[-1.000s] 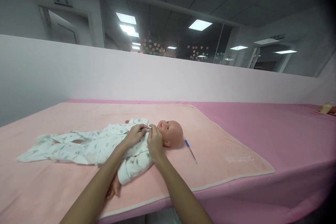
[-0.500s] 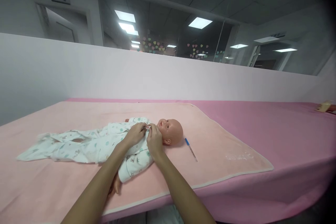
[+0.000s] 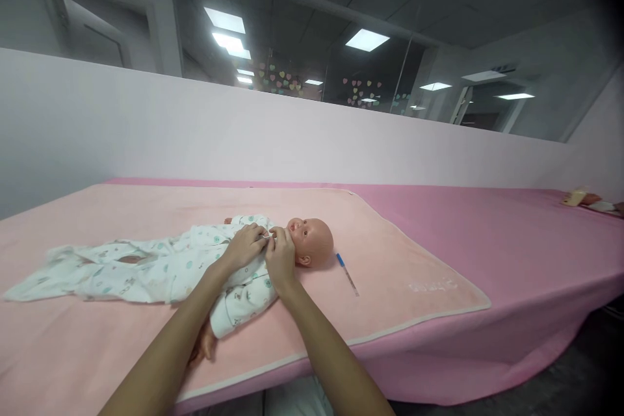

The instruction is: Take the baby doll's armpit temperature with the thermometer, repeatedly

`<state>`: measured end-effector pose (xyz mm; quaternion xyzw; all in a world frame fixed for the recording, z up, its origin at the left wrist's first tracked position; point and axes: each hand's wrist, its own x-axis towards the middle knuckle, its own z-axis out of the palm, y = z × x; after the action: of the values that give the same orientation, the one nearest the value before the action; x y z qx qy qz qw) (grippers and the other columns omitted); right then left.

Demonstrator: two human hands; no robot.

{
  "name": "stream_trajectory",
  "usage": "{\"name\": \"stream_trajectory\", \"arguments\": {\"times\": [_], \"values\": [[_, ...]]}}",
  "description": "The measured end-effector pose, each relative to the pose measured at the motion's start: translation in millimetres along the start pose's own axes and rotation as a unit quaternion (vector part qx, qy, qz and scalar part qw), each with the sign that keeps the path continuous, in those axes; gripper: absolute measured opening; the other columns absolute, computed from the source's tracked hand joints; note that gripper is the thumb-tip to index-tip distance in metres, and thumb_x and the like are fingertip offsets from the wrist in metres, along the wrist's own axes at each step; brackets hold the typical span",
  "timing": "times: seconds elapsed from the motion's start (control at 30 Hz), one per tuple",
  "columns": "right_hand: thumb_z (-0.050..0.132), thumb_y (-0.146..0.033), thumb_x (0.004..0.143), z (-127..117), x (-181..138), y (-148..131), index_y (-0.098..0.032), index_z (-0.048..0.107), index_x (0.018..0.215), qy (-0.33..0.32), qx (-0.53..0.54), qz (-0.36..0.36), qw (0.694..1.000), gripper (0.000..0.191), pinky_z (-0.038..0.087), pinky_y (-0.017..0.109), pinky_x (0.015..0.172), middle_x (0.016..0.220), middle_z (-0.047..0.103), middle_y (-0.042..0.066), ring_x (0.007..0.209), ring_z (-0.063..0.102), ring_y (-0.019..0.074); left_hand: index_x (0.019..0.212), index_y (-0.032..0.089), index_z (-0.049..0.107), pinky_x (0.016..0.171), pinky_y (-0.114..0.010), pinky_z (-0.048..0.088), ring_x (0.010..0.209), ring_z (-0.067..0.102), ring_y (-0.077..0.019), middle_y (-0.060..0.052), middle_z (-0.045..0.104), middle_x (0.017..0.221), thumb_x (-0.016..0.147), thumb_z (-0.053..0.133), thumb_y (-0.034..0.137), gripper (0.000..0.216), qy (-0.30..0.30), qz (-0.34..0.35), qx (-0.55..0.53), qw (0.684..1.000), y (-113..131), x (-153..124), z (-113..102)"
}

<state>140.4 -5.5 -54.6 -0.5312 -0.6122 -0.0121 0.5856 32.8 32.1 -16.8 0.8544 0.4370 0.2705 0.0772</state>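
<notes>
A baby doll (image 3: 312,240) lies on its back on a light pink blanket (image 3: 404,273), head to the right, dressed in a white patterned romper (image 3: 160,266). Both my hands meet at the romper's collar just below the doll's chin. My left hand (image 3: 246,246) pinches the fabric from the left with curled fingers. My right hand (image 3: 280,257) pinches the fabric from the right, fingers pressed together. The doll's bare hand pokes out of the near sleeve under my left forearm.
A thin stick with a blue tip (image 3: 347,273) lies on the blanket right of the doll's head. The blanket covers a pink table (image 3: 511,240) against a white partition wall (image 3: 292,136). Small objects (image 3: 580,198) sit at the far right end.
The view has shifted slightly, so everything sits a bit further left. Both hands stay pinched at the romper's collar with little movement.
</notes>
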Motion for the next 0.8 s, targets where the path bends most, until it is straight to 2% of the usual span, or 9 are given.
{"name": "stream_trajectory", "arguments": {"times": [0.23,0.47,0.67,0.8], "values": [[0.037,-0.006,0.077,1,0,0,-0.020,0.054,0.083,-0.018,-0.026,-0.011,0.999,0.022,0.040,0.025,0.068,0.082,0.057,0.003,0.074,0.052,0.0151,0.077,0.019,0.056,0.076,-0.031,0.038,0.083,0.051,-0.0190,-0.003,0.055,0.081,0.076,0.039,0.029,0.019,0.002,-0.021,-0.062,0.998,0,-1,-1],[0.041,-0.006,0.073,0,0,-2,-0.019,0.055,0.087,-0.040,-0.040,-0.024,0.998,0.024,0.040,0.024,0.066,0.085,0.058,0.004,0.076,0.054,0.0156,0.071,0.018,0.058,0.079,-0.030,0.039,0.084,0.050,-0.0179,-0.003,0.055,0.082,0.075,0.040,0.026,0.020,0.004,-0.038,-0.114,0.993,-7,1,1],[0.043,-0.010,0.076,-2,1,-4,-0.018,0.056,0.085,-0.050,-0.067,-0.027,0.996,0.018,0.040,0.024,0.064,0.080,0.059,0.004,0.075,0.055,0.0154,0.068,0.018,0.057,0.077,-0.031,0.040,0.081,0.050,-0.0174,-0.004,0.054,0.079,0.080,0.037,0.030,0.026,0.016,-0.027,-0.085,0.996,-11,3,5],[0.044,-0.012,0.079,-2,1,-4,-0.018,0.056,0.083,-0.056,-0.095,-0.002,0.994,0.015,0.039,0.024,0.062,0.079,0.060,0.004,0.073,0.055,0.0155,0.070,0.018,0.058,0.079,-0.033,0.038,0.082,0.049,-0.0184,-0.005,0.054,0.080,0.084,0.032,0.031,0.032,0.028,0.000,-0.034,0.999,-8,0,6]]}}
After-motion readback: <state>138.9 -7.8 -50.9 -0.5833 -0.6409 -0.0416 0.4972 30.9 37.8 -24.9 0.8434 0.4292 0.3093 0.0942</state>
